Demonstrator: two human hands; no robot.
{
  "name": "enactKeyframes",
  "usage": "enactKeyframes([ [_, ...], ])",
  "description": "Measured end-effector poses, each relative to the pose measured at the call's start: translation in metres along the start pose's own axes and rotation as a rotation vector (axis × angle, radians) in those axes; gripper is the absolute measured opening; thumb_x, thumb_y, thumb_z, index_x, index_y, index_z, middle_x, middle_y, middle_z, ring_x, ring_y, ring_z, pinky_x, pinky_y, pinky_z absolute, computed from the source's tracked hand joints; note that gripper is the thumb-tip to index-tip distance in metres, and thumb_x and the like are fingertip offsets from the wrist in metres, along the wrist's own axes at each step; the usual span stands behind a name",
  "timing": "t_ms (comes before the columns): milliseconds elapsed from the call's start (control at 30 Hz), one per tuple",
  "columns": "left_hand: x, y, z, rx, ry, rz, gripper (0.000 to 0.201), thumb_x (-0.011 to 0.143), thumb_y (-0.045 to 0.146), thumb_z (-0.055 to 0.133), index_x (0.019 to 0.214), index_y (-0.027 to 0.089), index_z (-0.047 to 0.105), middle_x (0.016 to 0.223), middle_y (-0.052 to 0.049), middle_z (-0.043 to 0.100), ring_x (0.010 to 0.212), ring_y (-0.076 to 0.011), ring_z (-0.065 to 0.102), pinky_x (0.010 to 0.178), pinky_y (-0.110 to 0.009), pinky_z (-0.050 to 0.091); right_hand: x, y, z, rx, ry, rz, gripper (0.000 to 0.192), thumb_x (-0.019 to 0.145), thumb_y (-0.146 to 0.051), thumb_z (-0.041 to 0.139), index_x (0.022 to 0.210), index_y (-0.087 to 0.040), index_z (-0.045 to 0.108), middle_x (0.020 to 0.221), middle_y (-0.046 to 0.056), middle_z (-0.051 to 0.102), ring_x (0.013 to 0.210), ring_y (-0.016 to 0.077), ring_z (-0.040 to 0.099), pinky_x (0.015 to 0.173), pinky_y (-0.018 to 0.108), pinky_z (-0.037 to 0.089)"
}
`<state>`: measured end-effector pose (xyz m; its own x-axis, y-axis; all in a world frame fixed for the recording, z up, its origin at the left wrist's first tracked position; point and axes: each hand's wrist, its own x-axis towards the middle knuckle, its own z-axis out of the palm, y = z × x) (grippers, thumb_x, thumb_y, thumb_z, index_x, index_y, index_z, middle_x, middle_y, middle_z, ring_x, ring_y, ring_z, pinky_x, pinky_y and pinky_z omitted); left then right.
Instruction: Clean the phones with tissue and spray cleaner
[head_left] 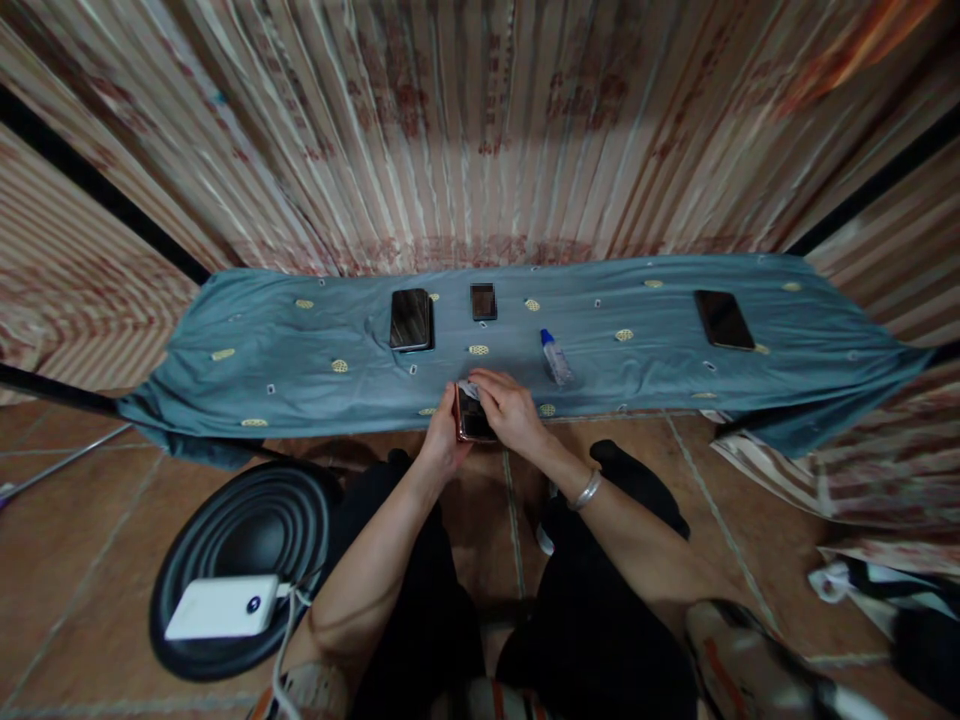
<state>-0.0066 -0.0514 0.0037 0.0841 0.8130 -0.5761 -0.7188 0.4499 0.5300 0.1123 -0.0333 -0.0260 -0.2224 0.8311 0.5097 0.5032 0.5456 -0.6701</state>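
Note:
My left hand [441, 442] grips a dark-faced phone [474, 422] with reddish edges, just off the near edge of the cloth-covered table. My right hand [516, 410] pinches a small whitish wipe [468, 389] against the upper part of the phone's face. Beyond the right hand, a clear bottle with a blue cap [555, 358] lies on its side. Farther back are a small dark square device [484, 301] and a dark flat device [410, 320] that appears to rest on another one. A dark phone or tablet [724, 320] lies off to the right.
A blue-green patterned cloth [337, 395] covers the narrow table, with striped curtains [450, 130] behind. At lower left, a white power bank [223, 607] with a cable sits on a round black ribbed stool [247, 520]. Black poles [105, 185] slant at the sides.

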Motion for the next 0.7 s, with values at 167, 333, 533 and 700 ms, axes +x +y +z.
enactKeyframes([
  [167, 0.004, 0.002, -0.004, -0.041, 0.025, 0.056, 0.033, 0.100, 0.032, 0.043, 0.081, 0.015, 0.065, 0.075, -0.003, 0.070, 0.088, -0.0192, 0.070, 0.089, -0.031, 0.053, -0.008, -0.011, 0.007, -0.027, -0.022, -0.085, 0.041, 0.095, -0.015, 0.039, 0.126, -0.019, 0.066, 0.128, 0.012, 0.068, 0.122, 0.0239, 0.060, 0.109, 0.047, 0.048],
  [333, 0.006, 0.008, -0.009, -0.058, 0.048, 0.080, 0.036, 0.100, 0.033, 0.041, 0.087, 0.013, 0.068, 0.075, -0.005, 0.072, 0.084, -0.0175, 0.071, 0.083, -0.027, 0.054, -0.018, -0.026, 0.010, -0.018, -0.060, -0.169, 0.042, 0.097, -0.016, 0.038, 0.130, -0.020, 0.064, 0.130, 0.011, 0.067, 0.126, 0.0240, 0.057, 0.109, 0.046, 0.049],
  [533, -0.001, 0.017, -0.009, -0.071, -0.020, 0.029, 0.047, 0.102, 0.039, 0.029, 0.087, 0.015, 0.067, 0.074, -0.007, 0.072, 0.086, -0.0191, 0.073, 0.080, -0.029, 0.057, -0.030, -0.035, 0.014, -0.049, -0.109, -0.282, 0.040, 0.098, -0.016, 0.037, 0.130, -0.015, 0.063, 0.130, 0.015, 0.065, 0.127, 0.0244, 0.056, 0.107, 0.045, 0.051],
  [700, 0.000, 0.021, -0.004, -0.096, 0.040, 0.071, 0.048, 0.102, 0.040, 0.028, 0.084, 0.015, 0.065, 0.069, -0.006, 0.070, 0.081, -0.0186, 0.073, 0.076, -0.028, 0.057, -0.033, -0.029, 0.012, -0.101, -0.108, -0.320, 0.041, 0.098, -0.012, 0.038, 0.132, -0.012, 0.060, 0.131, 0.016, 0.064, 0.129, 0.0244, 0.054, 0.110, 0.045, 0.049],
])
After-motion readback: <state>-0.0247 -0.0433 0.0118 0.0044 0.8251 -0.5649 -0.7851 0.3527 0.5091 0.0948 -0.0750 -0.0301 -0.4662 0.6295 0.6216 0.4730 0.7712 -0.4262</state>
